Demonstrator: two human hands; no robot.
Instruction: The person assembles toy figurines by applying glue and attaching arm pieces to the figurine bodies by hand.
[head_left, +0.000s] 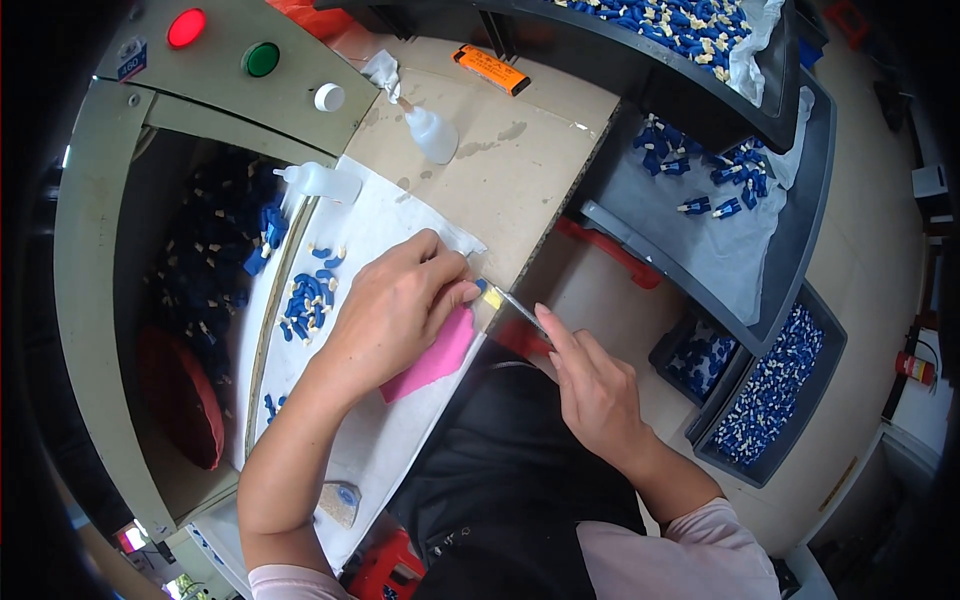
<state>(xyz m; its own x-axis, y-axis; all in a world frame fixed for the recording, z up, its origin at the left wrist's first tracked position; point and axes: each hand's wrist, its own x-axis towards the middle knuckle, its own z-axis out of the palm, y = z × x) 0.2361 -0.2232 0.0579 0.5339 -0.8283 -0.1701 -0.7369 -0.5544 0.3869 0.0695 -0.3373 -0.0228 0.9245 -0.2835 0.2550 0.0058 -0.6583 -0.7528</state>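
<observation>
At the table's edge, my left hand (405, 310) is closed, its fingertips pinching a small blue piece (481, 285) that is mostly hidden. A yellow bit (493, 299) shows right beside it. My right hand (600, 390) grips a slim metal blade-like tool (520, 312), whose tip reaches the piece; its exact kind is unclear. Under my left palm lies a pink cloth (438, 362). Several small blue pieces with cream ends (308, 300) are scattered on the white sheet (390, 215) left of that hand.
A machine (200, 95) with red and green buttons stands left, blue pieces inside its opening. Two white squeeze bottles (433, 135) and an orange box (490, 70) occupy the table's far part. Grey trays (690, 270) of blue pieces stand right. A grey stone-like block (340, 503) lies near.
</observation>
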